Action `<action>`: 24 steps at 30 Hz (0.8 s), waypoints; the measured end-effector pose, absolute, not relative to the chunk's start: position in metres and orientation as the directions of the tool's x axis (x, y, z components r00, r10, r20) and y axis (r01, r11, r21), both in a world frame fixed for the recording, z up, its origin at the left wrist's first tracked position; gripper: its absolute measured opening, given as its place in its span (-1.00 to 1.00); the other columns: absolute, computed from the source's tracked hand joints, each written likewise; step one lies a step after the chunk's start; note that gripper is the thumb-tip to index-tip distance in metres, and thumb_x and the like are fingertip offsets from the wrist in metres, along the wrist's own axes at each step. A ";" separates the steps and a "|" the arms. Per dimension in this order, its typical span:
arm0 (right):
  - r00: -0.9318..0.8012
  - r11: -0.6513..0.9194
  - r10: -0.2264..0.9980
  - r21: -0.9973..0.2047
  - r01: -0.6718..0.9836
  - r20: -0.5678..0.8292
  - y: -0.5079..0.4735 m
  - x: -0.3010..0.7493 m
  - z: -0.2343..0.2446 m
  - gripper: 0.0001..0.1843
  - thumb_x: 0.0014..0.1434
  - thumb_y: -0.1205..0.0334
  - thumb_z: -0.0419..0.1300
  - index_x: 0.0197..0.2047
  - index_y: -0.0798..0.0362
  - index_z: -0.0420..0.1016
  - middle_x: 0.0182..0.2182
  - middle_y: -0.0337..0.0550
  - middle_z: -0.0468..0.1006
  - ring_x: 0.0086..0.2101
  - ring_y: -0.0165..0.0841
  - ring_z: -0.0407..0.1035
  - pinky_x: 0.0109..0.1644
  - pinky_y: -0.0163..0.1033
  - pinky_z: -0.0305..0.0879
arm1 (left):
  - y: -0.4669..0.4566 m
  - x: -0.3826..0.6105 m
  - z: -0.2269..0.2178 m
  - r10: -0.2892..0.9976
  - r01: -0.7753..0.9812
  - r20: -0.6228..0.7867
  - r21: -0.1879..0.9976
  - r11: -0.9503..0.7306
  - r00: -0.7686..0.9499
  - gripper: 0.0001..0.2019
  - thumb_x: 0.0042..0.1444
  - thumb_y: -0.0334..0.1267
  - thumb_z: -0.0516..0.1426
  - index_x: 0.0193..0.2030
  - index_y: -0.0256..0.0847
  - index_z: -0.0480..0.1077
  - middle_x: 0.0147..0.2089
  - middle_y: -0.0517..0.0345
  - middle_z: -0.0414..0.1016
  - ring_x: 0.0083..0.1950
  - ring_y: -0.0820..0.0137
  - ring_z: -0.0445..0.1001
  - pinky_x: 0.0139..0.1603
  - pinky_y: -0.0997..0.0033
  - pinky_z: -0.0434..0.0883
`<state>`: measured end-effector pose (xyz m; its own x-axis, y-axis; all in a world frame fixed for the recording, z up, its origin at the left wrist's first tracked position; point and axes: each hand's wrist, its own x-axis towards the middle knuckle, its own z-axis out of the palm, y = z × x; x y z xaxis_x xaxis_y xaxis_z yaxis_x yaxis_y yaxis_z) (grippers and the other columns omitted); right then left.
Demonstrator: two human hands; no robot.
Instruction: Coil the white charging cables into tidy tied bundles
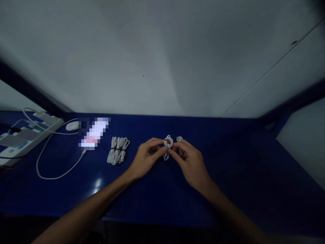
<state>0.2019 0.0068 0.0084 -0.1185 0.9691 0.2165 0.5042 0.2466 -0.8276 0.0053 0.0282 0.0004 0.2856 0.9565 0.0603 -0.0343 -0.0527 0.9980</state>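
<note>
Over the middle of a dark blue table [228, 176], my left hand [146, 157] and my right hand [189, 161] meet, both pinched on a small coiled white cable [168, 145] with a reddish spot at its top. Fingers of both hands are curled around the coil, and part of it hangs below them. A few more white loops [179, 139] show just behind my right hand's fingers.
A tied bundle of white cables [118, 150] lies to the left of my hands. Further left are a blurred-out phone [93, 134] on a long white charging cable [54, 169], a white power strip [24, 137] and a small white oval object [72, 126]. A pale wall rises behind.
</note>
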 end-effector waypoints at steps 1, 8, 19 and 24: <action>-0.117 0.249 0.968 -0.824 0.508 0.220 0.006 0.201 0.008 -0.86 0.46 0.11 0.24 -0.12 -0.08 0.62 -0.28 -0.16 0.52 -0.34 -0.26 0.37 -0.24 -0.14 0.35 | 0.028 0.005 0.000 0.956 -0.042 0.058 0.998 -0.048 0.287 -0.77 0.33 -0.15 0.34 0.08 -0.09 0.69 0.11 -0.02 0.60 -0.07 0.31 0.61 0.02 0.26 0.51; -0.113 0.302 0.950 -0.776 0.554 0.290 0.008 0.201 0.006 -0.96 0.41 0.23 0.34 -0.16 -0.05 0.63 -0.26 -0.17 0.54 -0.23 -0.22 0.42 -0.09 -0.09 0.39 | 0.030 0.003 -0.004 0.951 -0.026 0.067 0.998 -0.062 0.301 -0.74 0.32 -0.12 0.35 0.06 -0.17 0.67 0.08 -0.06 0.61 -0.03 0.26 0.60 0.05 0.24 0.51; -0.116 0.293 0.955 -0.805 0.516 0.273 0.008 0.203 0.011 -0.90 0.34 0.30 0.41 -0.25 -0.05 0.64 -0.32 -0.23 0.57 -0.24 -0.25 0.43 -0.15 -0.13 0.36 | 0.030 0.003 -0.003 0.929 -0.084 -0.070 0.991 0.108 0.363 -0.74 0.32 -0.09 0.35 0.00 -0.23 0.59 -0.09 0.06 0.66 -0.07 0.34 0.58 0.04 0.35 0.43; -0.099 0.247 0.969 -0.865 0.437 0.227 0.008 0.203 0.011 -0.90 0.34 0.33 0.40 -0.22 -0.07 0.68 -0.26 -0.23 0.61 -0.24 -0.28 0.49 -0.17 -0.15 0.37 | 0.031 0.003 -0.001 0.931 -0.117 -0.112 0.980 0.162 0.348 -0.68 0.22 -0.11 0.43 0.00 -0.25 0.60 -0.14 0.02 0.68 -0.10 0.29 0.63 0.05 0.28 0.47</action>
